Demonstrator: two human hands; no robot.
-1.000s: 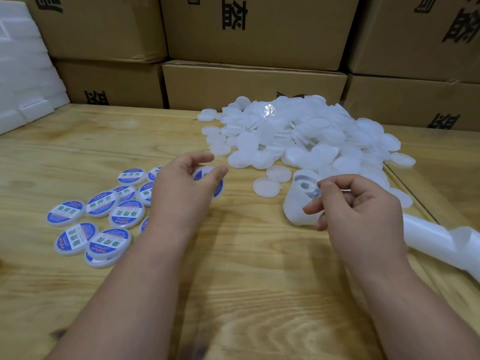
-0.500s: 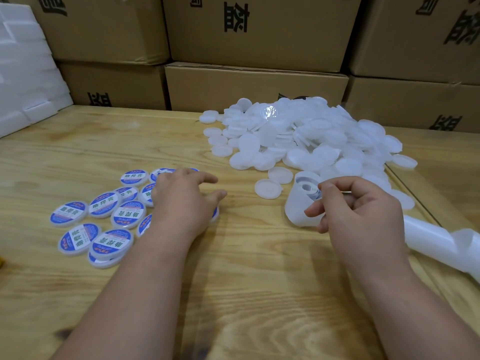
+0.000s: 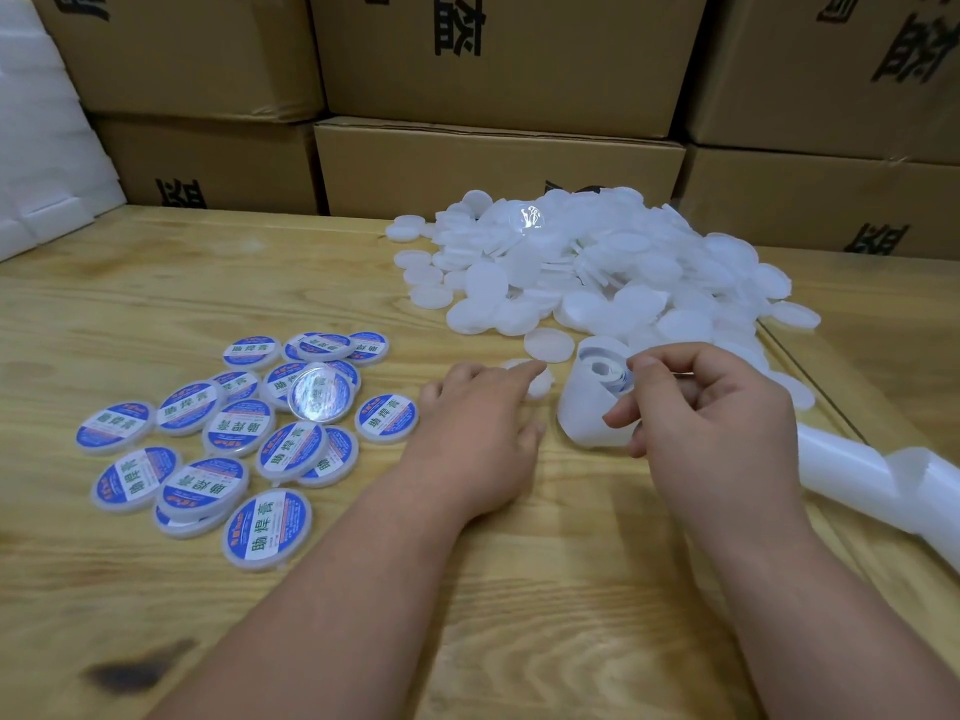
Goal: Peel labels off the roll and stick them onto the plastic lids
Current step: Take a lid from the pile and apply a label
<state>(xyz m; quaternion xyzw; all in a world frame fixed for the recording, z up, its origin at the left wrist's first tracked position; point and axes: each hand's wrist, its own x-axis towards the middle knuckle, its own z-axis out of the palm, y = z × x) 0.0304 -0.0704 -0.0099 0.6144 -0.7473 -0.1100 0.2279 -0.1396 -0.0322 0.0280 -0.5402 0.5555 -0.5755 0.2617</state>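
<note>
Left hand: the left hand (image 3: 478,433) lies palm down over the table, fingers straight and spread, its fingertips reaching onto a blank lid (image 3: 540,381) that sits alone just in front of it. It grips nothing.
Right hand: the right hand (image 3: 706,423) is curled at the label roll (image 3: 597,392), thumb and forefinger pinched at the roll's inner edge where a sliver of blue shows. Whether a label is already lifted free I cannot tell.
Step in hand: by my reading, fetching the next blank lid with the left while the right works a label loose from the roll.
Next move: it calls for drawing the lid close, peeling the label clean off its backing, then centring it on the lid's flat face and pressing it down without a crease.
Roll: it stands on the table (image 3: 156,283) just right of the left hand, touching the right hand's fingers; the spent backing strip (image 3: 857,475) trails away to the right edge.
Blank lids: a big white heap of blank lids (image 3: 597,267) lies beyond both hands, a few strays at its near edge.
Labelled lids: a loose cluster of labelled lids (image 3: 234,428), blue and white, lies left of the left forearm, some overlapping.
Backdrop: cardboard boxes (image 3: 493,163) stacked behind the table.
</note>
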